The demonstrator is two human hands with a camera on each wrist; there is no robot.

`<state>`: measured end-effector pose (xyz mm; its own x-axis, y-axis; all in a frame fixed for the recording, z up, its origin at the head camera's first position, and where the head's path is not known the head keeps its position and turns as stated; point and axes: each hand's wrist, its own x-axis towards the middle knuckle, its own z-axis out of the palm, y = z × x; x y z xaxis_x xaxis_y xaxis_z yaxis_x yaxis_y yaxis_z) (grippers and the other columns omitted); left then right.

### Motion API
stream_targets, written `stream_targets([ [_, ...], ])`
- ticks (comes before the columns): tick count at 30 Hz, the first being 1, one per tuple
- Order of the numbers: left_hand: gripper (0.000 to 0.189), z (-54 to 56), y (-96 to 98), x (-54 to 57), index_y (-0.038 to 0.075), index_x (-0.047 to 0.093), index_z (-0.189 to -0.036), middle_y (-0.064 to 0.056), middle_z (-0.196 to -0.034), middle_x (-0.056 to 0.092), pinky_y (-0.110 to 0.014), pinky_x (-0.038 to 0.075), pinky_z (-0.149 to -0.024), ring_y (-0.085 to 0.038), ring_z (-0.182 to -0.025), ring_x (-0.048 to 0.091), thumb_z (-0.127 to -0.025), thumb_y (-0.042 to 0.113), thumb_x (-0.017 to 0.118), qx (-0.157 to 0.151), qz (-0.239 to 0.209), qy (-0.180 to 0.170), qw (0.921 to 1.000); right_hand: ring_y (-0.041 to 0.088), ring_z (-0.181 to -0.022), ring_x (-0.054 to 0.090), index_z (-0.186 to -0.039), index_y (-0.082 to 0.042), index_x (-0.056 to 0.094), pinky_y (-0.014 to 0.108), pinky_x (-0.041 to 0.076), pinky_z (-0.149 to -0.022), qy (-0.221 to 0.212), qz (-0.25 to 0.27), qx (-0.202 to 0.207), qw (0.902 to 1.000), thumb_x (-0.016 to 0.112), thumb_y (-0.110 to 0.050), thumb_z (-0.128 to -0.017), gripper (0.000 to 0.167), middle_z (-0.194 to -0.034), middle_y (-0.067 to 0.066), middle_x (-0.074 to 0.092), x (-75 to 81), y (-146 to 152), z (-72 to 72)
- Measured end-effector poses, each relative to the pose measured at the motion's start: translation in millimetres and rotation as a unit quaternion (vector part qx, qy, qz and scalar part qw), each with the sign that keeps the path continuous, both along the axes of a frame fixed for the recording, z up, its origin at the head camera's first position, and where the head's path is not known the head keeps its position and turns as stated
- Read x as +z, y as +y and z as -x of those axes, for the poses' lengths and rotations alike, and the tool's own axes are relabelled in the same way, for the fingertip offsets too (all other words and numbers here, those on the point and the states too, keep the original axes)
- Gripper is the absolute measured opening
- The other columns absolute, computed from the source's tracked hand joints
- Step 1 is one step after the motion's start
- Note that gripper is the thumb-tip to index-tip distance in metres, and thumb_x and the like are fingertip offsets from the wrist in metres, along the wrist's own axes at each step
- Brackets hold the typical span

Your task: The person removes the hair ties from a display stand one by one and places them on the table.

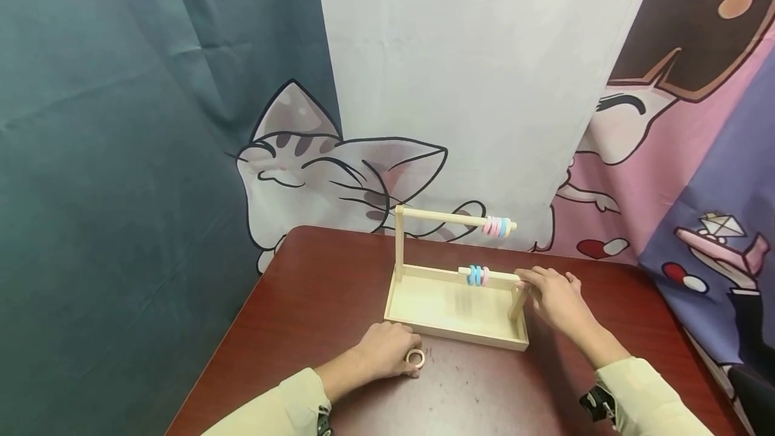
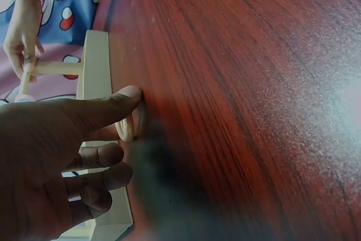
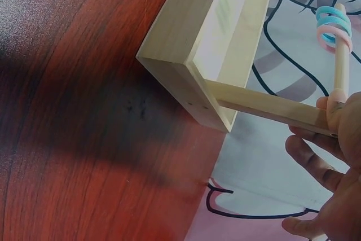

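Note:
My left hand pinches a small plain wooden ring at the tabletop, just in front of the rack. In the left wrist view the ring shows on edge beside the thumb; the index finger is mostly hidden. A pale wooden rack has a tray base and two posts, each with a sideways rod. With its fingers at the top of the short right post, my right hand grips the rack. Blue and pink rings hang on the lower rod near its free end.
More pink, blue and pale rings hang near the right end of the upper rod. The rack stands on a reddish-brown table. Behind the table's far edge hangs a cartoon-printed curtain.

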<state>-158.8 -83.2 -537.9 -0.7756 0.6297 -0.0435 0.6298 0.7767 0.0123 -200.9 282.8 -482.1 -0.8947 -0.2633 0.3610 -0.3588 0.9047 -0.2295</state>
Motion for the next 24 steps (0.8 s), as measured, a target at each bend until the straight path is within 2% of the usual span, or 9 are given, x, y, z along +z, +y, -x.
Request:
stream_targets([
  [6,0.037,2.8,-2.8,1.5,0.035,0.079,-0.104,0.018,-0.085,0.063,-0.028,0.045,-0.057,-0.002,-0.069,0.052,-0.081,0.061,0.093,0.004,-0.005,-0.006,1.0,0.042,-0.111,0.074,-0.126,-0.009,0.079,0.089,0.04,-0.099,0.001,0.006,0.0,1.0,0.074,0.0,-0.099,0.03,-0.113,0.013,0.081,-2.5,-1.5,2.0],
  [10,0.039,0.2,-3.3,-1.9,0.034,0.08,-0.109,0.017,-0.086,0.065,-0.027,0.044,-0.056,-0.002,-0.069,0.051,-0.082,0.061,0.092,0.007,-0.01,-0.008,0.9999,0.041,-0.11,0.075,-0.125,-0.01,0.08,0.089,0.04,-0.098,0.0,0.007,-0.003,1.0,0.075,-0.003,-0.099,0.028,-0.111,0.012,0.081,-7.3,-2.5,-0.6],
  [16,0.039,-5.4,-1.5,-8.6,0.034,0.08,-0.108,0.018,-0.082,0.062,-0.027,0.044,-0.056,-0.001,-0.067,0.049,-0.083,0.061,0.092,0.011,-0.008,-0.003,0.9999,0.042,-0.109,0.075,-0.124,-0.01,0.08,0.09,0.039,-0.097,0.002,0.01,-0.005,0.9999,0.076,-0.002,-0.097,0.028,-0.111,0.013,0.081,-12.4,-0.7,-7.7],
  [20,0.04,-6.2,1.4,-10.2,0.034,0.08,-0.109,0.017,-0.082,0.062,-0.026,0.045,-0.056,-0.001,-0.067,0.049,-0.083,0.062,0.091,0.011,-0.009,0.004,0.9999,0.041,-0.107,0.074,-0.123,-0.01,0.081,0.088,0.04,-0.096,0.012,0.01,-0.002,0.9999,0.077,0.0,-0.096,0.029,-0.11,0.012,0.081,-10.8,1.9,-7.9],
  [24,0.042,-4.0,2.5,-7.0,0.035,0.079,-0.109,0.017,-0.085,0.064,-0.027,0.048,-0.058,-0.002,-0.069,0.054,-0.082,0.064,0.091,0.016,-0.011,0.014,0.9997,0.04,-0.107,0.074,-0.124,-0.01,0.08,0.088,0.04,-0.096,0.019,0.008,0.008,0.9997,0.076,0.0,-0.095,0.03,-0.11,0.011,0.081,-5.5,0.9,-1.6],
])
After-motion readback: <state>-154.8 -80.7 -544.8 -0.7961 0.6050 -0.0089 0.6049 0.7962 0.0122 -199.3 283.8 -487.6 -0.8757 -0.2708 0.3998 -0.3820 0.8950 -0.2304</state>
